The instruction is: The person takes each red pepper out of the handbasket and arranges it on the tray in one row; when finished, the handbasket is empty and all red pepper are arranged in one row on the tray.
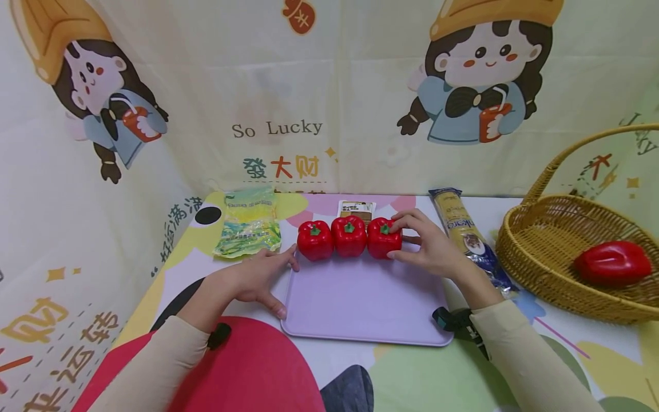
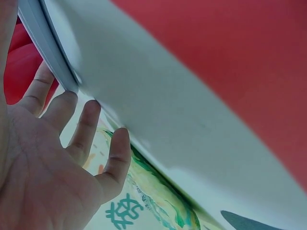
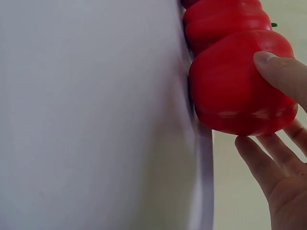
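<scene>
Three glossy red bell peppers with green stems stand side by side along the far end of a lilac tray. My right hand grips the right-hand bell pepper, thumb on its near side and fingers curled over the top and right. In the right wrist view this pepper sits at the tray's rim. The middle bell pepper and the left bell pepper are lined up beside it. My left hand spreads along the tray's left edge, thumb near the front corner and fingertips by the left pepper.
A green-yellow packet lies at the back left. Behind the peppers is a small brown-and-white card. A pasta packet lies right of the tray, beside a wicker basket holding another red pepper. A printed cloth hangs behind.
</scene>
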